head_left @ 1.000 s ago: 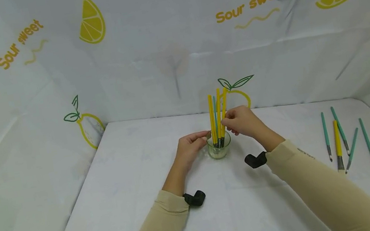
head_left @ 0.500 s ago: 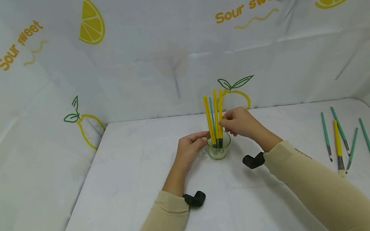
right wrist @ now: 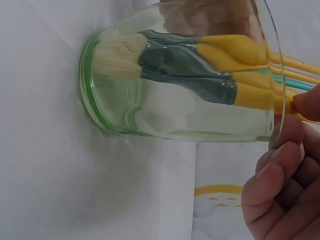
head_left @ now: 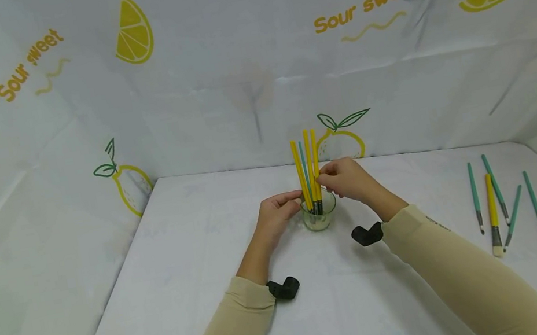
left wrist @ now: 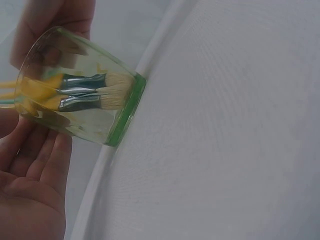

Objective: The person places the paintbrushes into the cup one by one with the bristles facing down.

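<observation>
A clear, green-tinted glass (head_left: 316, 219) stands upright on the table, holding several yellow-handled brushes (head_left: 299, 171) and one teal-handled brush (head_left: 303, 162). My left hand (head_left: 274, 219) grips the glass at its left side near the rim, thumb in front and fingers reaching behind. With thumb and fingertips my right hand (head_left: 349, 178) pinches the rightmost yellow brush (head_left: 314, 154) just above the rim. Pale bristles (left wrist: 116, 91) rest near the green base in the left wrist view. The right wrist view has the right hand (right wrist: 285, 185) beside the rim of the glass (right wrist: 135, 112).
On the right of the white table (head_left: 210, 329) lie several loose teal brushes (head_left: 534, 201) and a yellow one (head_left: 492, 208). A white cloth with lemon prints (head_left: 249, 47) hangs behind the table.
My right hand has shifted slightly left with the pinched yellow brush, which now stands more upright. The brush handles in the glass have swung left. My left hand has barely moved.
</observation>
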Tool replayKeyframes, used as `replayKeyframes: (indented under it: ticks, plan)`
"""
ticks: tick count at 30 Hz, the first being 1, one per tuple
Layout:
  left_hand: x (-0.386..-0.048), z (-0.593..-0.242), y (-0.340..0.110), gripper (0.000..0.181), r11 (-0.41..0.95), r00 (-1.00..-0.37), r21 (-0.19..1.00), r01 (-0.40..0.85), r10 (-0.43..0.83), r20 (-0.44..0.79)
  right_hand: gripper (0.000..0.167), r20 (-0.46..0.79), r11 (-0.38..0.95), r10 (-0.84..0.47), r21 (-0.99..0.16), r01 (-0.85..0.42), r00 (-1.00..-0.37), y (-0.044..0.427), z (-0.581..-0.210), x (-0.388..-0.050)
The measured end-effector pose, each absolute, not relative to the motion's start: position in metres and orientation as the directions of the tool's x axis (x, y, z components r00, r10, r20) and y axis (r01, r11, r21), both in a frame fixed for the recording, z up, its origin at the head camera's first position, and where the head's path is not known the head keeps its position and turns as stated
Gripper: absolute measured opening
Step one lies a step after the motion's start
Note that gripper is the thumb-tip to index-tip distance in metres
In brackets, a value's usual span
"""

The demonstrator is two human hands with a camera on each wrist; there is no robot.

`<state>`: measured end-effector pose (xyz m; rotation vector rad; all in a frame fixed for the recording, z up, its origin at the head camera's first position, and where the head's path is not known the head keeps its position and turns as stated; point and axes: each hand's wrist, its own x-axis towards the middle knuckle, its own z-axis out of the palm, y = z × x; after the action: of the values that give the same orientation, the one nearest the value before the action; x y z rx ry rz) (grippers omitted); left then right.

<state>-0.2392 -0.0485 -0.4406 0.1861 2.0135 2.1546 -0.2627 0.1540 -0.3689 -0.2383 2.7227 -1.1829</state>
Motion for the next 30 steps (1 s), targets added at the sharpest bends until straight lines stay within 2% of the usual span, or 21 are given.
replayKeyframes:
  ticks: [11,18,30]
  plan:
    - [-0.238,-0.441,-0.048,0.029,-0.066,-0.974,0.998,-0.026,0.225,-0.01,0.029,-0.118,0.657,-0.227,-0.751,-0.062,-0.967,0.155,-0.37,-0.262]
    - [-0.237,-0.441,-0.047,0.03,-0.075,-0.975,0.997,-0.015,0.222,0.002,0.039,-0.132,0.698,-0.201,-0.715,-0.047,-0.971,0.165,-0.366,-0.262]
    - [-0.237,-0.434,-0.05,0.026,-0.028,-0.984,0.999,-0.028,0.174,-0.022,0.039,-0.104,0.732,-0.118,-0.681,-0.016,-0.988,0.237,-0.346,-0.255]
